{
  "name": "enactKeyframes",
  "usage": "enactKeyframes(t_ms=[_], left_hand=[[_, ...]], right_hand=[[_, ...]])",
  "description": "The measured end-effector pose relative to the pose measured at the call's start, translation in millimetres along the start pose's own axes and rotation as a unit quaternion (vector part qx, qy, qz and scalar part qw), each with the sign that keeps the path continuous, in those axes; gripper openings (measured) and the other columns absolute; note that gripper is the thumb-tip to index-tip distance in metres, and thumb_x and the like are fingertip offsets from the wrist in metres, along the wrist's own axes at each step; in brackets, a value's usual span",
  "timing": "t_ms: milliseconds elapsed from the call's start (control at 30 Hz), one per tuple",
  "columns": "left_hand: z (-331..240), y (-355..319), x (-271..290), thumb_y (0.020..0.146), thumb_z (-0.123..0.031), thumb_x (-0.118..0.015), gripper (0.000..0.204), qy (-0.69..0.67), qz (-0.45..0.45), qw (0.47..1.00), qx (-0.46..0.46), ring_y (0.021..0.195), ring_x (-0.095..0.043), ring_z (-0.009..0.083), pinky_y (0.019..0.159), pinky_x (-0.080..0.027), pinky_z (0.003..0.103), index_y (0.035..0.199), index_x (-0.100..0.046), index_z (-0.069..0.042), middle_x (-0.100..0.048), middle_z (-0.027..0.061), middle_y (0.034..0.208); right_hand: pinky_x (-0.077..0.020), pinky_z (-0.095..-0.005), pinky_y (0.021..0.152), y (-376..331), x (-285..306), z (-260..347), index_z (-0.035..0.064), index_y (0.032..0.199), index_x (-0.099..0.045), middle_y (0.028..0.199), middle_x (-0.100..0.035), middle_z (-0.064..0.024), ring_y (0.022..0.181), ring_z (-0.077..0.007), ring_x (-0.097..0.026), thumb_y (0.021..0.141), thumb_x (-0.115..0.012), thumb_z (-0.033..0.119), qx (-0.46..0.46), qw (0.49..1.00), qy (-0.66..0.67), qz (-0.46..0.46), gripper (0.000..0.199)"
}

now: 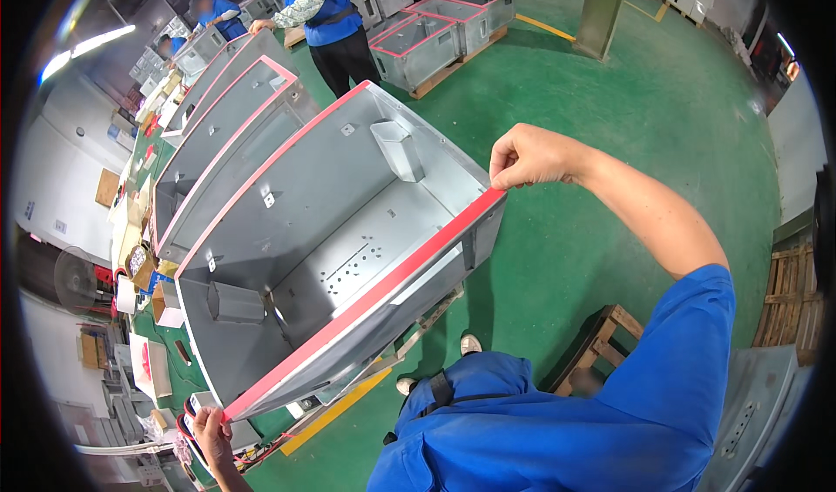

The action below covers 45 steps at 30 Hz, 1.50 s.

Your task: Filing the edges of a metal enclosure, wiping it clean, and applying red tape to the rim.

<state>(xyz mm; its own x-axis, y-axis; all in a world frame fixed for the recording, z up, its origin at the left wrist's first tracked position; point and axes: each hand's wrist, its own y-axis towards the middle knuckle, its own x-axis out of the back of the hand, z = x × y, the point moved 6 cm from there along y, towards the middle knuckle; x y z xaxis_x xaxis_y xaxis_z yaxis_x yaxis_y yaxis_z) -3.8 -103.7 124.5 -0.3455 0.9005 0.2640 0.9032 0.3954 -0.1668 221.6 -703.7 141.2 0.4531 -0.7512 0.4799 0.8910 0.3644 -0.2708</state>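
Note:
In front of me stands a large open-topped grey sheet-metal box (pixel 296 200), tilted in view, with brackets and a group of holes inside. A red strip (pixel 374 295) runs along its near rim. At the right corner my right hand (pixel 535 157) is closed, its thumb and fingers pinching the strip's end. My left hand (pixel 212 435) is closed at the strip's other end, by the lower left corner; the fingertips are partly hidden. A small red-and-black object beside my left hand is too unclear to name. Pinkish-red edging lines the box's far rim.
More metal boxes (pixel 218 135) stand in a row beyond. A co-worker in blue (pixel 326 22) rests a hand on one. Left is a cluttered green bench (pixel 178 374). A wooden pallet (pixel 601 344) lies by my right side; a green pillar (pixel 601 13) rises behind.

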Motion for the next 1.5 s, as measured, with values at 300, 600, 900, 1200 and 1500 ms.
enactKeyframes(t_ms=[300,600,900,1200,1500], left_hand=[[2,0,3,0.078,-0.009,-0.056,0.01,-0.002,-0.012,1.0,0.012,0.036,-0.04,0.005,0.032,-0.027,0.016,0.071,-0.05,-0.007,-0.05,-0.0004,0.056],[3,1,2,0.079,-0.01,-0.056,0.012,0.002,-0.004,1.0,0.003,0.035,-0.038,0.0041,0.032,-0.025,0.016,0.07,-0.048,-0.008,-0.049,-0.0012,0.054],[7,0,5,0.079,-0.01,-0.056,0.012,0.0,-0.022,1.0,0.008,0.035,-0.037,0.004,0.032,-0.025,0.016,0.07,-0.048,-0.008,-0.047,-0.0025,0.053],[7,0,3,0.079,-0.01,-0.057,0.012,-0.002,-0.014,1.0,-0.021,0.036,-0.034,0.0029,0.033,-0.024,0.015,0.07,-0.049,-0.008,-0.047,-0.0028,0.053],[6,0,3,0.078,-0.008,-0.057,0.014,0.0,-0.021,0.999,-0.033,0.034,-0.032,0.0021,0.031,-0.021,0.016,0.068,-0.048,-0.007,-0.045,-0.0025,0.05]], right_hand=[[-0.0409,-0.0205,0.052,-1,0,1,-0.0006,0.069,-0.06,0.065,-0.058,-0.0038,0.059,-0.0075,-0.052,0.067,-0.064,0.007,0.0,1.0,0.01,0.004,0.009],[-0.0413,-0.0227,0.049,-1,0,1,-0.002,0.069,-0.061,0.064,-0.058,-0.0058,0.056,-0.0097,-0.053,0.065,-0.064,0.004,0.013,1.0,0.022,-0.012,0.008],[-0.0411,-0.0226,0.049,-1,0,2,-0.0025,0.069,-0.06,0.064,-0.058,-0.0063,0.057,-0.0098,-0.053,0.064,-0.064,0.005,0.007,1.0,0.011,-0.01,0.01],[-0.0412,-0.022,0.05,-2,0,4,-0.0014,0.069,-0.06,0.064,-0.058,-0.0052,0.057,-0.0089,-0.052,0.066,-0.065,0.008,0.008,0.999,-0.022,-0.023,0.012],[-0.0441,-0.0205,0.053,-6,-2,-9,-0.0012,0.089,-0.055,0.072,-0.057,-0.0039,0.062,-0.0089,-0.055,0.074,-0.062,0.011,-0.056,0.995,0.066,-0.04,0.02]])
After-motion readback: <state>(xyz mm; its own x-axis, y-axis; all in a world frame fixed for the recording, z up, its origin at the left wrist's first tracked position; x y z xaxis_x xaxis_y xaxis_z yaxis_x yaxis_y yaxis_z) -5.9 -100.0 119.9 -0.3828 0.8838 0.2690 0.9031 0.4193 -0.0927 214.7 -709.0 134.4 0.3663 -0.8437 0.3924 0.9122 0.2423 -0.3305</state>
